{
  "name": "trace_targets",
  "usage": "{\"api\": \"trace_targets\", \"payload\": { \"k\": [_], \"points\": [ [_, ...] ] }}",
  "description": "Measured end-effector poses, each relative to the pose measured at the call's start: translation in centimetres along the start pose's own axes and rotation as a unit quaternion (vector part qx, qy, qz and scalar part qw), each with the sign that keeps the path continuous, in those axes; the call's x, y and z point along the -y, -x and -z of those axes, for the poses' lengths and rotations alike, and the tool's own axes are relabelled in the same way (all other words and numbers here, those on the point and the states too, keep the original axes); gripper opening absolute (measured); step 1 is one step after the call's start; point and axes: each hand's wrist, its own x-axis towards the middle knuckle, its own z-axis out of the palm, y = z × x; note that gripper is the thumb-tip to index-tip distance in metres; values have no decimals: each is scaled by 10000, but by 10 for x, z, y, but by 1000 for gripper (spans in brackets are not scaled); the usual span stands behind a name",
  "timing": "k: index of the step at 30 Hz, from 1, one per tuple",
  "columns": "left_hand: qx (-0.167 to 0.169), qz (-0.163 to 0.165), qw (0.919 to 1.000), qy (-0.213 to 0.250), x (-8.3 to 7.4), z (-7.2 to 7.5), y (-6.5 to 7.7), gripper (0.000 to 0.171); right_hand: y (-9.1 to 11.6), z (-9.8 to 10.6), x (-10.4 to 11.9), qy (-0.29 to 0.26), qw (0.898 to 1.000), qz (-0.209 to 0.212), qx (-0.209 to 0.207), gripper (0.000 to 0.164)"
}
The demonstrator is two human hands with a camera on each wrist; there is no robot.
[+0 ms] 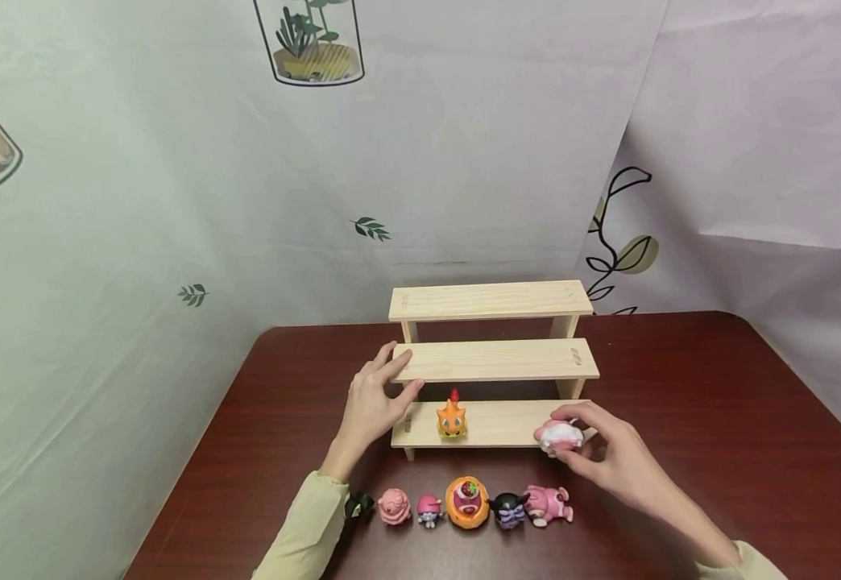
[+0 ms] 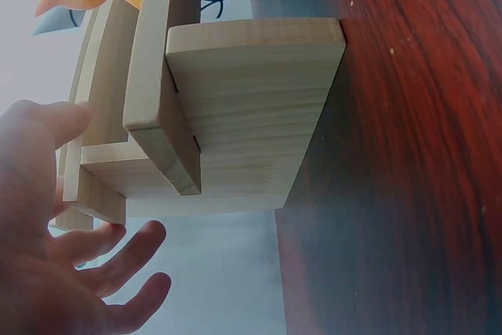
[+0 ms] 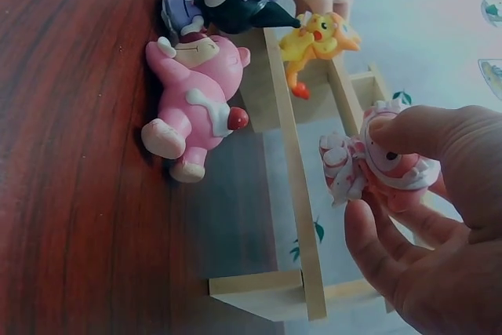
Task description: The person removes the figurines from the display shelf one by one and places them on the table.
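My right hand (image 1: 612,455) pinches a pink-and-white figurine (image 3: 384,158) between thumb and fingers, just above the right end of the bottom step (image 1: 503,424) of a three-step wooden display stand. My left hand (image 1: 373,403) holds the left end of the stand's middle step (image 1: 496,361), thumb at the front edge. The other fingers stay loosely bent beside the stand, as the left wrist view shows. An orange-and-yellow figurine (image 1: 453,420) with a red-tipped tail stands on the left part of the bottom step.
In front of the stand lies a row of figurines: a dark one (image 1: 358,506) by my left sleeve, a pink round one (image 1: 395,507), a small pink-hatted one (image 1: 429,511), an orange round one (image 1: 467,515), a black-and-purple one (image 1: 510,511) and a pink bear (image 1: 549,505). A curtain (image 1: 464,161) hangs behind.
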Motion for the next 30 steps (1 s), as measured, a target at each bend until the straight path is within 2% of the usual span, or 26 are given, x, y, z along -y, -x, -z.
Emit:
{"api": "trace_targets", "payload": {
  "k": [16,30],
  "points": [
    [-40,-16,10000,-6,-1,0,0,49,19,8,1,73,9998,166,-49,59],
    [-73,-43,10000,-37,-2,0,0,49,35,12,0,192,9997,122,-84,61]
  ]
}}
